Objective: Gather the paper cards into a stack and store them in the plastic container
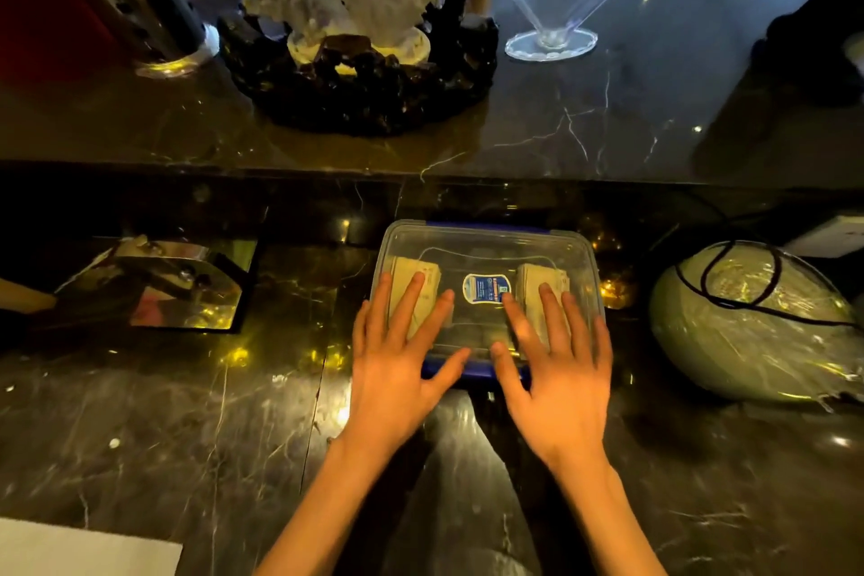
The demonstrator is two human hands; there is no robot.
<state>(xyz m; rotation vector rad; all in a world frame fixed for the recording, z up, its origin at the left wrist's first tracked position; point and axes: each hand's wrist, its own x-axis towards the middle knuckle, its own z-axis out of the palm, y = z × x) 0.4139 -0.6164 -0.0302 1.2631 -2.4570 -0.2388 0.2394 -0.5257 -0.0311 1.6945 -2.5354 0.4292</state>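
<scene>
Both hands lie flat with fingers spread, gripping nothing: the left hand (397, 369) and right hand (556, 384) press on the clear lid (486, 248) of the plastic container (594, 295). Inside it, two card stacks (416, 271) show through, one at each end either side of the lid's label (486, 289). Storing looks done; probably only the blue clip (472, 370) at the container's near edge needs snapping shut.
</scene>
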